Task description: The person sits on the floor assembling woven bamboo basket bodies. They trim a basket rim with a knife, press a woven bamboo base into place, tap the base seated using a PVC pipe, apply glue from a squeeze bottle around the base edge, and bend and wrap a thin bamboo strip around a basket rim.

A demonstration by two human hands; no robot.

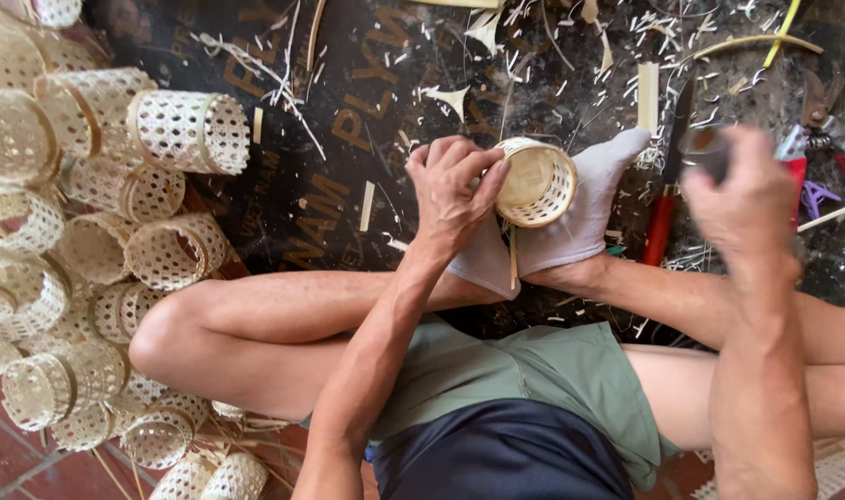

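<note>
A small round woven bamboo basket (pixel 536 182) is wedged between my two feet in grey socks (pixel 580 218), its open mouth facing up. My left hand (pixel 450 194) grips the basket's left rim with fingers curled over it. My right hand (pixel 742 199) is raised at the right, blurred, closed around a dark tool handle (pixel 709 148). It is well apart from the basket.
A pile of several finished woven baskets (pixel 177 131) fills the left side. Bamboo shavings and strips (pixel 646 94) litter the dark printed mat (pixel 339 120). Red-handled pruners (pixel 825 139) and a red-handled knife (pixel 665 208) lie at the right. My bare legs cross below.
</note>
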